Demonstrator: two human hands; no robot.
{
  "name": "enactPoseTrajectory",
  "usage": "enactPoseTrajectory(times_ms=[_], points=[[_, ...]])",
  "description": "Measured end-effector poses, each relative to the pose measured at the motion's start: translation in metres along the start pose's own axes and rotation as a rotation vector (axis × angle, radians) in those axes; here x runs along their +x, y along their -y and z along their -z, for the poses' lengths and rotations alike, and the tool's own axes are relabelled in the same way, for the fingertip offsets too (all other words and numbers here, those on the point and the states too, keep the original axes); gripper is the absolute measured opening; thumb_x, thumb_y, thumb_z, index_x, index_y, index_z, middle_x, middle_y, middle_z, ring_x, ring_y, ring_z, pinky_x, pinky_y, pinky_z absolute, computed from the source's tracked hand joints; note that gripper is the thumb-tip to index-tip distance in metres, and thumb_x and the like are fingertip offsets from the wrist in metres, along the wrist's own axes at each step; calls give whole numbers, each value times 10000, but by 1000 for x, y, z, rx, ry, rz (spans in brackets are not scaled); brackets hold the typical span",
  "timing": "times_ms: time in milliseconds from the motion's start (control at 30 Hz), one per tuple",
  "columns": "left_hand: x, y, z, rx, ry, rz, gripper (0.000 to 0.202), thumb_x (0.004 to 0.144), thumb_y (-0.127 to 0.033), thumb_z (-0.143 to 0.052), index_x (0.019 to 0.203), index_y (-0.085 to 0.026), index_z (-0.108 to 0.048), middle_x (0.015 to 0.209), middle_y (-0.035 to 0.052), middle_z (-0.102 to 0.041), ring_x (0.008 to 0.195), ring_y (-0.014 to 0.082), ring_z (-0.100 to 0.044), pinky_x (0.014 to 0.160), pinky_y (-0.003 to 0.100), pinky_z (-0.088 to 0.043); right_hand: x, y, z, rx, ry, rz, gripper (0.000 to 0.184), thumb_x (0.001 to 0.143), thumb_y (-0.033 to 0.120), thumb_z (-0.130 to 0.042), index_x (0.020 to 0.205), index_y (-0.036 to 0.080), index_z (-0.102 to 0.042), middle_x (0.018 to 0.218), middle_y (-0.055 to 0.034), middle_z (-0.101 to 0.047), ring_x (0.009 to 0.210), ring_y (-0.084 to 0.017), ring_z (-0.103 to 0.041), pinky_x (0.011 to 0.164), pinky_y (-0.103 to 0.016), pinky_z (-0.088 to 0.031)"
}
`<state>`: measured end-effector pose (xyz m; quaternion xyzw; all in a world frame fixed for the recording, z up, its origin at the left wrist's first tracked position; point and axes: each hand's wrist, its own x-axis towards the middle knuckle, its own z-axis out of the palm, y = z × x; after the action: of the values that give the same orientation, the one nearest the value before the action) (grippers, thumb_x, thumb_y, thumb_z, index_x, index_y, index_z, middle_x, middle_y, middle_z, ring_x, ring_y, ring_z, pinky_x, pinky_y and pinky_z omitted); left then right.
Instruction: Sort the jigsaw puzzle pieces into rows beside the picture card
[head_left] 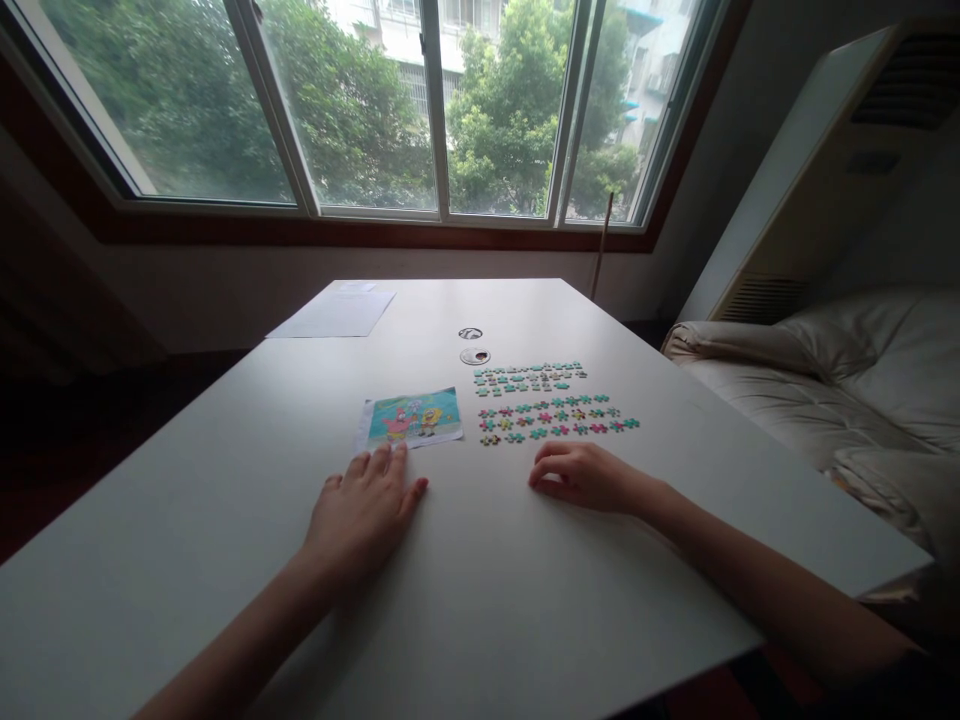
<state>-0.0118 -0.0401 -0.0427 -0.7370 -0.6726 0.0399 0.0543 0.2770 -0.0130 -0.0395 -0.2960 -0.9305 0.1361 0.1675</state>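
Note:
My left hand (361, 505) lies palm down with its fingers spread, fingertips at the lower edge of a small printed cartoon picture (412, 418). The picture shows a pink figure and a yellow one on a blue-green ground. My right hand (574, 474) rests on its side on the table, fingers loosely curled, with nothing visible in them. Just beyond it, loose jigsaw pieces (559, 418) in green, pink and yellow lie spread out in rows. A second group of jigsaw pieces (525, 379) lies farther back.
The white table (465, 600) narrows toward the window (442, 110). White paper sheets (330, 312) lie at its far left corner. Two round discs (475, 356) sit behind the pieces. A pale sofa (817, 365) stands to the right, near a thin stick (602, 245).

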Motion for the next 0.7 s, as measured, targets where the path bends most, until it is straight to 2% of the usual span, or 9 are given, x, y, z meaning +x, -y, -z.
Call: enactPoseTrajectory(times_ms=[500,700], points=[[-2,4,0,-14,-2,-14,537,858,-441,-271,1307,-155,-336,1325,123,-397,1168,287,-356,866,445,-344,2,1,0,16,8,7,181,842,259,-464,871,190,-629,868,-46,-607,733,-100,-553,675,-206,-427],[-2,5,-2,-27,-13,-7,537,862,-433,-258,1312,-148,-327,1337,124,-379,1179,286,-336,884,444,-327,23,-9,16,-3,16,72,164,838,229,-478,875,177,-629,844,-43,-626,739,-100,-567,705,-224,-430]])
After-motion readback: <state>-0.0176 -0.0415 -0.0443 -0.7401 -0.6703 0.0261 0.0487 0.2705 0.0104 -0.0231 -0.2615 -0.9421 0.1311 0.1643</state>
